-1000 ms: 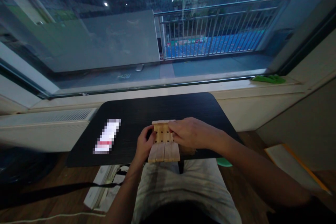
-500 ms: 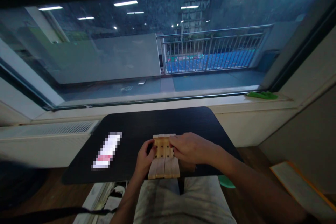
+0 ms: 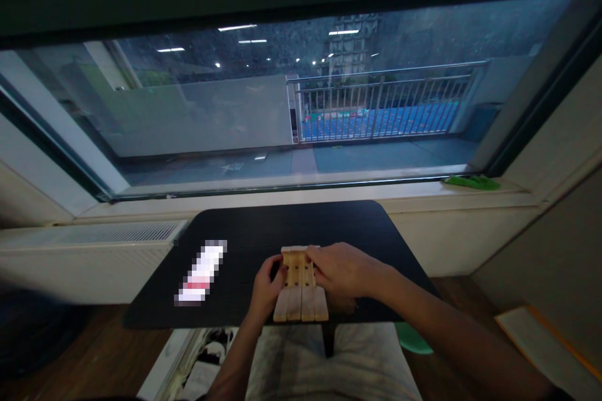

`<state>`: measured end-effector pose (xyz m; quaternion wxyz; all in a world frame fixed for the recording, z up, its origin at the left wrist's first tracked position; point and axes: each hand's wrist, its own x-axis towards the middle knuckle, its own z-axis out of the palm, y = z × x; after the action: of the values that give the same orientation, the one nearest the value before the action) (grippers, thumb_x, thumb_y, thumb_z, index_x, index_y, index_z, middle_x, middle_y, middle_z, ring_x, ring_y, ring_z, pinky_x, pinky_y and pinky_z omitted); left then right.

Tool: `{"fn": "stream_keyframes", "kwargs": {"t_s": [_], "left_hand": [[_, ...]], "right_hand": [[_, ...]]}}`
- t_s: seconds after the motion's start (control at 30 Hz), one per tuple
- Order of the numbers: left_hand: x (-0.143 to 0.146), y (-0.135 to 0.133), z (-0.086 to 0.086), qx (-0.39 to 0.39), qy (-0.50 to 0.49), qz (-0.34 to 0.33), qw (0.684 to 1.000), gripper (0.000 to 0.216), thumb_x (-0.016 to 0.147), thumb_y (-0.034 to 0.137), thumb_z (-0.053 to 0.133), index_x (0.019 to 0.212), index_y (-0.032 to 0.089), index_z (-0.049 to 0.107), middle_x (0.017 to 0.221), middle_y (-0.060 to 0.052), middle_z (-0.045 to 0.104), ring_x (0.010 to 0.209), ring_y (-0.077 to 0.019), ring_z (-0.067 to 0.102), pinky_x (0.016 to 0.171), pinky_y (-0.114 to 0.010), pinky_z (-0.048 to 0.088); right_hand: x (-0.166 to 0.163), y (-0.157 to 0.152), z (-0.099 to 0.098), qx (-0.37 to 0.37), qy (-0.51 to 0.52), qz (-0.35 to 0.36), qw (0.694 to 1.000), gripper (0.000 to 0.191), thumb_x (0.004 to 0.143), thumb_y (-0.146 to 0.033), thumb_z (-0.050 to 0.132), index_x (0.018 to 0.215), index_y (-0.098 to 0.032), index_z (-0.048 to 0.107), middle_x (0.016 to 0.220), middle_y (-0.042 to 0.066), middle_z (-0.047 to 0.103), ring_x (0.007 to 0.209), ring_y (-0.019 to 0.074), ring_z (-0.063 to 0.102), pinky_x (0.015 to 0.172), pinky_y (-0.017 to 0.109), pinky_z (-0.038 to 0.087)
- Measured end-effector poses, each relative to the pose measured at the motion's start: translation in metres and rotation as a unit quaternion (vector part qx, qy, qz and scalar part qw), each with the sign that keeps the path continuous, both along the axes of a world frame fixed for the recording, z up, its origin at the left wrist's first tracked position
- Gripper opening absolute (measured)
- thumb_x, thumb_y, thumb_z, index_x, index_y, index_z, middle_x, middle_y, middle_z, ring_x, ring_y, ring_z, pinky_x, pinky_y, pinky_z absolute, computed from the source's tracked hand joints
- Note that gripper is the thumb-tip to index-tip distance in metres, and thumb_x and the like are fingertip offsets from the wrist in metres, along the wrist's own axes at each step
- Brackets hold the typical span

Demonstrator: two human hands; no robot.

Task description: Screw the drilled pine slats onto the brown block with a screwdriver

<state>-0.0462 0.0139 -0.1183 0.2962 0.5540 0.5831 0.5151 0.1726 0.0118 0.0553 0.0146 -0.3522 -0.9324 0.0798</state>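
Note:
A pale wooden piece (image 3: 301, 306) made of several slats side by side lies near the front edge of the dark table (image 3: 249, 225). Its middle is a yellower, sunken-looking section with rows of small dark holes. My left hand (image 3: 266, 291) grips its left side, fingers curled at the edge and the thumb against the wood. From the other side, my right hand (image 3: 347, 270) is closed on the right edge, thumb on top near the holes. The right hand hides part of the upper right slat, and its underside fingers cannot be seen.
A blurred-out bright rectangle (image 3: 201, 274) lies on the table's left. Behind the table runs a window sill with a green cloth-like item (image 3: 471, 182) at right. A radiator (image 3: 89, 260) stands at left, and a green round object (image 3: 414, 338) is below the table's right side.
The whole view has shifted, so the scene sits slightly lower and to the right. Both hands keep hold of the wooden piece, and a seam among its perforated slats shows more plainly.

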Motion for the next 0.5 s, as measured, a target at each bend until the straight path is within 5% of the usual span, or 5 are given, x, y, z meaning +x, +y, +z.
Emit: {"fn": "stream_keyframes", "kwargs": {"t_s": [0.5], "left_hand": [[0.0033, 0.0009, -0.0022, 0.005, -0.004, -0.008, 1.000, 0.033, 0.081, 0.041, 0.062, 0.102, 0.017, 0.069, 0.104, -0.012, 0.074, 0.101, -0.0292, 0.068, 0.094, -0.044, 0.052]], "right_hand": [[0.0035, 0.0001, -0.0012, -0.003, -0.020, -0.011, 1.000, 0.024, 0.097, -0.027, 0.048, 0.112, -0.015, 0.062, 0.095, 0.012, 0.076, 0.083, 0.0242, 0.072, 0.061, 0.030, 0.038]]}}
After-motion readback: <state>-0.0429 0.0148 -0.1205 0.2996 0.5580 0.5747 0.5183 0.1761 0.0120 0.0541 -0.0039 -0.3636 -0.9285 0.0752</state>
